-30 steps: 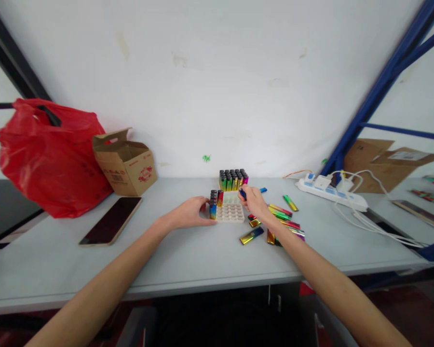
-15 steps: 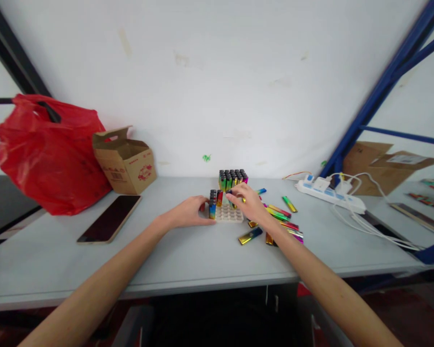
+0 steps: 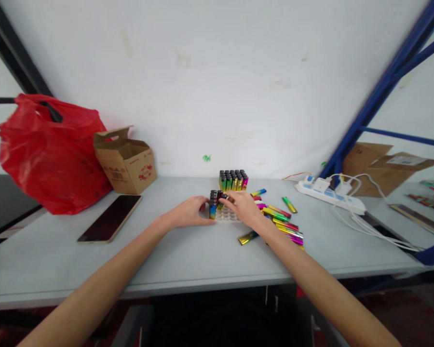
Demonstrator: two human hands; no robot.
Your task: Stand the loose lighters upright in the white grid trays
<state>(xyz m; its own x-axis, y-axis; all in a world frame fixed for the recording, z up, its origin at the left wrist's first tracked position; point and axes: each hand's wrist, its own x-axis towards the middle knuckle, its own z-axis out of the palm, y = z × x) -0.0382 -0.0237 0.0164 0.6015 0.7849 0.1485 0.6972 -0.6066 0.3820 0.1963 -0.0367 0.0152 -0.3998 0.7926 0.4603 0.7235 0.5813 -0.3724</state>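
A pale tray with round holes (image 3: 228, 216) lies mid-table, with a row of upright black-topped lighters (image 3: 212, 206) along its left side. My left hand (image 3: 193, 211) rests at that side, thumb along the near corner and fingers curled behind the row against the tray and lighters. Above the tray, my right hand (image 3: 240, 205) pinches a lighter (image 3: 221, 202) by its dark top, close beside the row. Behind stands a full block of upright lighters (image 3: 233, 180). Loose colourful lighters (image 3: 282, 217) are scattered to the right, partly under my right forearm.
On the left are a red plastic bag (image 3: 54, 154), an open cardboard box (image 3: 128, 164) and a dark-screened phone (image 3: 110, 218). A white power strip (image 3: 329, 195) with cables lies at the right, before a brown carton (image 3: 379, 171) and a blue metal frame (image 3: 369, 94).
My right hand has moved left and slightly down with the lighter, nearer the standing row. More of the rear block shows. My left hand has stayed in place.
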